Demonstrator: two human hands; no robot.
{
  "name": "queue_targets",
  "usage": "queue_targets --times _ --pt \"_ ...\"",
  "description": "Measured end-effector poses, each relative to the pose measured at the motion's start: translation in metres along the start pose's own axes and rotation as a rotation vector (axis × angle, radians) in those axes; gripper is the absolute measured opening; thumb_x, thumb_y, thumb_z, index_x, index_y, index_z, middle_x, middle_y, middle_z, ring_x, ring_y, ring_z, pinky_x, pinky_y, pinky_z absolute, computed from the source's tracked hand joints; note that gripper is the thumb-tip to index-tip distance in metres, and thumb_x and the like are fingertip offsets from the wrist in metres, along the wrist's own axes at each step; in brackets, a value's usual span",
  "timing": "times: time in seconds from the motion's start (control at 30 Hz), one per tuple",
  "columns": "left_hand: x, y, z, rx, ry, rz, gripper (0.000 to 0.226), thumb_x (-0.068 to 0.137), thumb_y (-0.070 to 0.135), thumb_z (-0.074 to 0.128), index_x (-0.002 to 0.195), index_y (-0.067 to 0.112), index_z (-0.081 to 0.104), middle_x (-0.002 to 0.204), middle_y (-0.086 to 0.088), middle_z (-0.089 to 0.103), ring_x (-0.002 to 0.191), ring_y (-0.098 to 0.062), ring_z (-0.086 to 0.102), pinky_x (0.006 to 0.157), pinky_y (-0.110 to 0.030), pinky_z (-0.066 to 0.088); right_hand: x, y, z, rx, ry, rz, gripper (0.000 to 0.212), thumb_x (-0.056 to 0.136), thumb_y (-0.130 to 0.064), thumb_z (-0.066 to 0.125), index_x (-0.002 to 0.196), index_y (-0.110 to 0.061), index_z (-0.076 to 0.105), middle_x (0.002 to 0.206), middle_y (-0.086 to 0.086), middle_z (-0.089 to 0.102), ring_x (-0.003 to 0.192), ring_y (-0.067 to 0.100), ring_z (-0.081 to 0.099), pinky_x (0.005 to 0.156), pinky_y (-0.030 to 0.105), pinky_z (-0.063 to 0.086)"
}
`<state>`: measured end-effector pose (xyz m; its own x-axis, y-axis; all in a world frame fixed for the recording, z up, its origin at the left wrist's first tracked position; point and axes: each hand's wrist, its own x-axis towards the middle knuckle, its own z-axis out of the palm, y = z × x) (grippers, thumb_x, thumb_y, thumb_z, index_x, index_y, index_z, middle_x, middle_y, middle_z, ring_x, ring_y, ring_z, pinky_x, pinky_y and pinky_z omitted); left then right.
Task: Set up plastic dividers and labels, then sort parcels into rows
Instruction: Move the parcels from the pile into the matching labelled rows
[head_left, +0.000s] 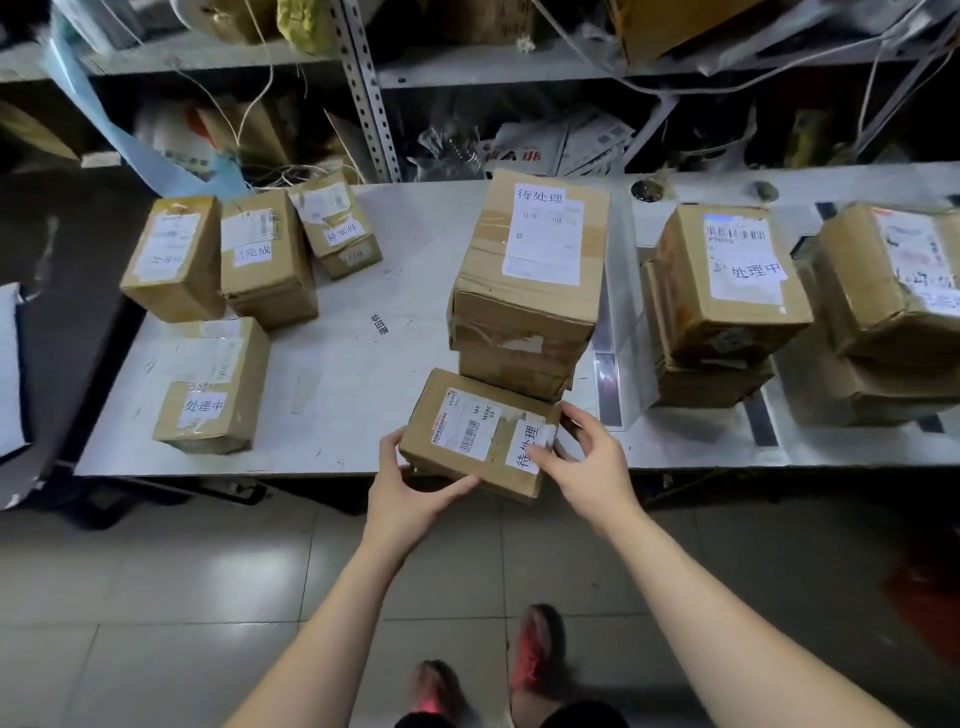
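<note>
Both hands grip one small parcel (480, 434) at the near table (332, 374) edge: left hand (415, 483) cupped under its near-left corner, thumb on the side; right hand (582, 452) closed on the right end, fingers over the 待处理 label (530, 439). Parcel sits tilted, partly overhanging the edge, just in front of the 待处理 stack (530, 291). Risk, imo: a slack grip drops it to the floor (182, 597); pushing fwd could nudge the stack w/ its leaning top box. Arms reach fwd, forearms bare, wrists slightly bent.
</note>
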<state>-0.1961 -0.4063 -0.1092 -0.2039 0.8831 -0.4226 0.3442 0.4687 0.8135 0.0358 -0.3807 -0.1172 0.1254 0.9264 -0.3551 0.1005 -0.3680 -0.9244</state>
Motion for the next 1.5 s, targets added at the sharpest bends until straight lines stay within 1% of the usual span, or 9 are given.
queue_targets --times 0.07,0.17,0.33,0.47,0.57,0.77,1.07,1.37,1.5 --pt "0.001 0.000 0.001 0.048 0.039 0.013 0.092 0.050 0.060 0.096 0.121 0.048 0.039 0.116 0.012 0.065 0.110 -0.008 0.063 0.092 -0.032 0.055 0.001 -0.003 -0.001 -0.042 -0.005 -0.007 0.071 0.083 -0.018 0.085 0.146 -0.025 0.051 0.135 -0.015 0.059 0.114 -0.014 0.054 0.094 0.011 0.047" --pt "0.003 0.003 0.006 0.074 0.083 0.025 0.088 0.046 0.062 0.096 0.112 0.044 0.041 0.112 0.016 0.066 0.105 -0.005 0.065 0.085 -0.026 0.054 -0.001 -0.008 0.000 -0.135 0.034 -0.009 0.072 0.085 -0.033 0.083 0.148 -0.027 0.049 0.135 -0.017 0.057 0.123 -0.003 0.050 0.101 0.023 0.049" --pt "0.006 0.008 0.008 0.116 0.079 0.010 0.094 0.039 0.073 0.091 0.108 0.037 0.039 0.109 0.014 0.067 0.104 -0.008 0.064 0.088 -0.035 0.056 -0.008 -0.019 0.009 -0.236 0.154 -0.038 0.053 0.088 -0.029 0.080 0.137 -0.019 0.062 0.123 -0.011 0.065 0.113 0.001 0.051 0.084 0.011 0.043" --pt "0.009 0.011 -0.012 0.186 0.000 0.054 0.095 0.048 0.072 0.090 0.123 0.037 0.043 0.115 0.018 0.062 0.109 -0.008 0.063 0.090 -0.032 0.056 -0.017 -0.026 0.022 -0.483 0.304 -0.175 0.043 0.086 -0.031 0.081 0.124 -0.016 0.069 0.121 -0.002 0.068 0.111 0.012 0.061 0.086 0.025 0.055" --pt "0.015 0.019 -0.041 0.307 -0.020 0.123 0.104 0.056 0.076 0.083 0.142 0.032 0.042 0.134 0.009 0.056 0.123 -0.014 0.056 0.099 -0.039 0.052 -0.023 -0.040 0.041 -0.666 0.332 -0.284 0.044 0.085 -0.034 0.080 0.124 -0.017 0.069 0.129 -0.002 0.062 0.123 0.015 0.053 0.098 0.032 0.049" --pt "0.040 0.037 -0.125 0.592 0.041 0.310 0.078 0.084 0.067 0.062 0.148 0.028 0.041 0.148 0.008 0.049 0.135 -0.019 0.049 0.104 -0.039 0.045 -0.021 -0.090 0.110 -0.882 0.161 -0.309 0.059 0.088 -0.046 0.072 0.140 -0.024 0.056 0.149 -0.007 0.049 0.139 0.020 0.039 0.108 0.046 0.044" --pt "0.096 0.045 -0.283 0.944 0.178 0.516 0.069 0.088 0.058 0.059 0.146 0.021 0.046 0.149 0.000 0.050 0.135 -0.023 0.048 0.106 -0.041 0.041 -0.006 -0.171 0.241 -1.081 0.081 -0.445 0.066 0.087 -0.050 0.070 0.145 -0.023 0.052 0.155 -0.001 0.045 0.141 0.022 0.038 0.113 0.040 0.037" --pt "0.162 0.005 -0.372 1.116 0.190 0.399 0.060 0.092 0.050 0.058 0.143 0.022 0.045 0.144 0.000 0.052 0.134 -0.023 0.047 0.101 -0.040 0.042 0.034 -0.189 0.352 -1.195 -0.088 -0.444 0.066 0.091 -0.049 0.065 0.149 -0.025 0.046 0.156 -0.003 0.042 0.143 0.020 0.035 0.108 0.040 0.040" --pt "0.191 -0.017 -0.374 1.050 0.103 0.247 0.061 0.096 0.051 0.053 0.146 0.018 0.042 0.147 -0.004 0.050 0.129 -0.028 0.051 0.095 -0.043 0.046 0.064 -0.168 0.392 -1.083 -0.187 -0.341 0.060 0.090 -0.048 0.066 0.144 -0.027 0.049 0.149 -0.006 0.046 0.139 0.018 0.039 0.097 0.039 0.045"
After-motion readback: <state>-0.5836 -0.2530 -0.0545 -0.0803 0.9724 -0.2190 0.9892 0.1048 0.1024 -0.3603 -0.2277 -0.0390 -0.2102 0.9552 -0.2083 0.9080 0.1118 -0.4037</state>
